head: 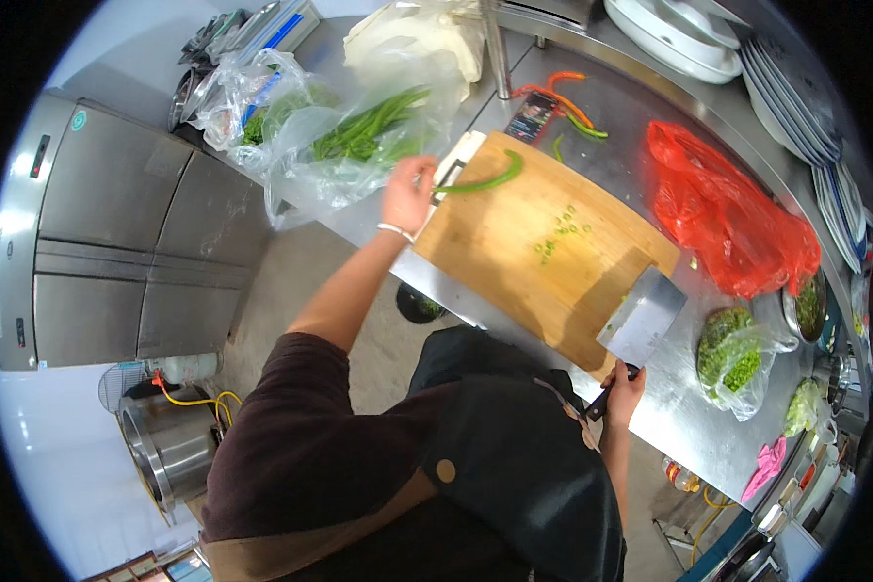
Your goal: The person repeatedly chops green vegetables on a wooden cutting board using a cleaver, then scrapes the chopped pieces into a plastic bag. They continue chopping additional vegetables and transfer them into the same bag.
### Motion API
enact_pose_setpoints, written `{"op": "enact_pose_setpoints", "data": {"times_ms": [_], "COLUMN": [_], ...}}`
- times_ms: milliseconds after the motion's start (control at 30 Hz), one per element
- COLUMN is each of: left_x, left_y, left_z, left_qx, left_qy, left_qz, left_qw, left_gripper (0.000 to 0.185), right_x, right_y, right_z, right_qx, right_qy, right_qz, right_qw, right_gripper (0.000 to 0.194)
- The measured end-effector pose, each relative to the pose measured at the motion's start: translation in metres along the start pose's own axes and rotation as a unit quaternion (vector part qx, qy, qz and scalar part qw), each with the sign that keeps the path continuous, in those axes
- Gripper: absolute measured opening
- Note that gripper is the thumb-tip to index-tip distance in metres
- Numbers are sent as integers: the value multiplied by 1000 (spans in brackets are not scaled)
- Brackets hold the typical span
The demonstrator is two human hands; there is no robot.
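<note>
My left hand (409,193) is at the left end of the wooden cutting board (495,254), fingers pinched on one end of a long green chili pepper (489,182). The pepper's curved other end reaches over the board. Several small green pepper rings (569,224) lie scattered mid-board. My right hand (626,396) grips the dark handle of a cleaver (644,316). Its broad blade is over the board's near right corner, with small green bits by its edge. Just beyond my left hand, an open clear plastic bag (291,171) holds more green chili peppers (371,127).
Behind the board are a phone (531,116), red and green chilies (567,102) and a red plastic bag (727,211). A bag of chopped greens (731,356) sits right on the steel counter (676,407). Plates (793,102) line the shelf; a black bin (418,302) stands below.
</note>
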State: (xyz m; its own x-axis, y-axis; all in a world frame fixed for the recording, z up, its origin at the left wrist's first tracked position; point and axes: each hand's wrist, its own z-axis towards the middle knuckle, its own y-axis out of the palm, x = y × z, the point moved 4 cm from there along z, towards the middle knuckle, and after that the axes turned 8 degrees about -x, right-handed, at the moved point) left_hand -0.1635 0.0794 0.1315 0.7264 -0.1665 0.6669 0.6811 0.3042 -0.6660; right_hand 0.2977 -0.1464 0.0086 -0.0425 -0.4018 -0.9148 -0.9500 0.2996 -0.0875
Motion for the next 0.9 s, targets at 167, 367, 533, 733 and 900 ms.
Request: {"op": "enact_pose_setpoints", "data": {"times_ms": [167, 367, 533, 733, 900], "left_x": [-141, -247, -304, -345, -415], "left_y": [-77, -40, -7, 13, 16], "left_z": [91, 171, 192, 201, 205], "left_qx": [-57, -250, -204, -265, -286], "left_qy": [-125, -227, -197, -224, -223], "left_qz": [108, 233, 300, 426, 412], "left_qw": [985, 912, 911, 836, 836], "left_gripper": [25, 38, 64, 34, 31], "right_x": [18, 55, 53, 16, 5], "right_y": [56, 49, 30, 56, 64], "right_z": [24, 38, 33, 20, 20], "right_qx": [83, 94, 145, 124, 124], "right_qy": [32, 63, 54, 97, 81], "right_qz": [13, -161, -475, -407, -426], "right_qw": [996, 980, 866, 900, 892], "right_gripper": [22, 25, 43, 47, 49]}}
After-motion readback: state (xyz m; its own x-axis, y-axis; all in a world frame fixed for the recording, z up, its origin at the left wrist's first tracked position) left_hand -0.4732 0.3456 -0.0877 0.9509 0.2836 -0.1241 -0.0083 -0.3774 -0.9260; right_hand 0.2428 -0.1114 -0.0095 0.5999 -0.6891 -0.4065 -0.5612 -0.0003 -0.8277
